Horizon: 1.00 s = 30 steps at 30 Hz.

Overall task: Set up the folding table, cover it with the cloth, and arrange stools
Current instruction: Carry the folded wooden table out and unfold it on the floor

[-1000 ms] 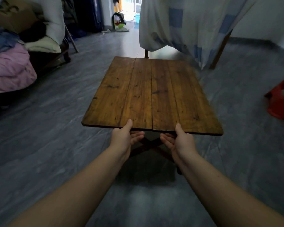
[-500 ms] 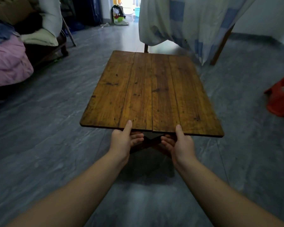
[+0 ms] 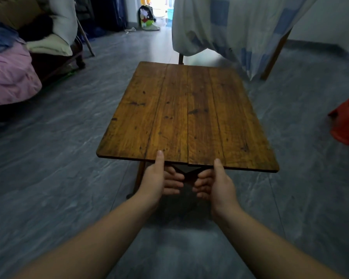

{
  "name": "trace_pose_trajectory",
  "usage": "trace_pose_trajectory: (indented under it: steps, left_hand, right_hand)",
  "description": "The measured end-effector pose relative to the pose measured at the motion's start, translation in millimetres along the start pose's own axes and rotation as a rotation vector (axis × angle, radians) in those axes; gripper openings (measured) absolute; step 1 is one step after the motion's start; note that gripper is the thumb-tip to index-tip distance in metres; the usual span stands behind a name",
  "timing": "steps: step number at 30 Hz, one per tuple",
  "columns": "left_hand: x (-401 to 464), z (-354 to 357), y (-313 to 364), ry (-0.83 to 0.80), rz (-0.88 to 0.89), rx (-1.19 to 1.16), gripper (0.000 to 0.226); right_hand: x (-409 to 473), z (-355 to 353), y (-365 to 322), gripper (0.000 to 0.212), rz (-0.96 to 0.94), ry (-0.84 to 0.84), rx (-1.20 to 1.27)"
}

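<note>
Both forearms reach fwd, roughly parallel, palms facing each other. Left hand [image 3: 154,179] grasps the near edge of the folding table [image 3: 187,115]: thumb flat on top of the wood, fingers curled underneath. Right hand [image 3: 216,181] does the same just beside it, thumb on top, fingers hooked under the edge. The hands are near each other but apart, either side of the seam between the two middle planks.

Tabletop: brown wooden planks, worn, dark knots, stretching away from the hands and level or nearly so. Crossed dark leg frame visible below, betw. the hands; one leg [image 3: 139,176] drops to the floor just left of the left hand.

Floor [image 3: 54,178]: grey marbled tile. Beyond the far edge of the table, up and right of the hands, a white cloth [image 3: 240,25] w/ blue squares hangs over a wooden frame. Far right of the right hand, a red plastic stool [image 3: 347,121], partly cut off by the frame edge. Far left of the left hand, pink bedding [image 3: 8,77] and pillows piled on dark furniture. Bright doorway [image 3: 161,7] at the back.
</note>
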<state>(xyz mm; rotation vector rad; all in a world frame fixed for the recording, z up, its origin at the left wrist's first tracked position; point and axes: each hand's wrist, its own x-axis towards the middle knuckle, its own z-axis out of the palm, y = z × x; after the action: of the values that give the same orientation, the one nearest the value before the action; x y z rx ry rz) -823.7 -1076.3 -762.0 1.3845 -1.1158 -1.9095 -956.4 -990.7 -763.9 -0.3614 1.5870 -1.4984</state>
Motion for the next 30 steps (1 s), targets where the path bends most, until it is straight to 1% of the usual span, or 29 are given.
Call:
trace_pose_trajectory:
  steps: [1, 2, 3, 4, 5, 6, 8, 9, 10, 11, 12, 13, 14, 16, 18, 20, 25, 28, 30]
  left_hand:
    - [-4, 1, 3, -0.087, -0.017, 0.13, 0.066]
    - [-7, 3, 7, -0.172, 0.016, 0.275, 0.06]
    - [-10, 4, 13, -0.244, 0.09, 0.387, 0.049]
    - [-12, 4, 19, -0.288, 0.191, 0.446, 0.036]
    - [-13, 3, 27, -0.29, 0.306, 0.465, 0.023]
    - [-13, 1, 35, -0.238, 0.436, 0.491, 0.015]
    - [-12, -8, 50, -0.023, 0.733, 0.64, 0.006]
    - [-10, -13, 53, 0.098, 0.87, 0.763, 0.009]
    - [-7, -18, 55, 0.198, 0.979, 0.912, 0.02]
    - [-1, -23, 54, 0.24, 1.038, 1.075, 0.034]
    - [5, -28, 53, 0.225, 1.034, 1.242, 0.048]
    - [9, -32, 52, 0.184, 0.985, 1.383, 0.06]
    - [13, -35, 52, 0.136, 0.909, 1.483, 0.066]
    - [21, -39, 52, 0.053, 0.776, 1.606, 0.074]
    - [26, -39, 50, 0.016, 0.733, 1.701, 0.084]
    - [30, -37, 49, 0.028, 0.731, 1.755, 0.088]
    - [35, -42, 45, 0.062, 0.85, 1.818, 0.091]
    - [34, -45, 48, 0.046, 0.869, 1.824, 0.086]
    - [34, -44, 48, 0.038, 0.874, 1.819, 0.082]
  right_hand:
    - [-5, 1, -5, 0.064, -0.017, -0.081, -0.054]
    - [-9, 2, -12, 0.064, -0.054, -0.143, -0.104]
    - [-12, 3, -20, 0.063, -0.115, -0.18, -0.139]
    - [-12, 3, -28, 0.059, -0.2, -0.196, -0.158]
    - [-10, 1, -37, 0.053, -0.313, -0.186, -0.184]
    - [-6, -3, -44, 0.046, -0.45, -0.15, -0.244]
    - [5, -11, -56, 0.028, -0.727, -0.028, -0.514]
    - [12, -15, -60, 0.02, -0.817, 0.019, -0.704]
    - [20, -19, -61, 0.019, -0.856, 0.036, -0.918]
    - [26, -22, -61, 0.031, -0.857, 0.017, -1.13]
    - [33, -26, -59, 0.049, -0.837, -0.029, -1.311]
    - [39, -29, -58, 0.065, -0.804, -0.082, -1.451]
    - [43, -32, -57, 0.079, -0.777, -0.132, -1.548]
    - [49, -35, -56, 0.096, -0.736, -0.185, -1.682]
    - [50, -35, -55, 0.096, -0.718, -0.174, -1.756]
    - [49, -32, -55, 0.091, -0.727, -0.134, -1.771]
    - [48, -32, -44, 0.092, -0.788, -0.044, -1.795]
    - [47, -31, -44, 0.086, -0.799, -0.038, -1.793]
    - [46, -30, -44, 0.089, -0.775, -0.041, -1.804]
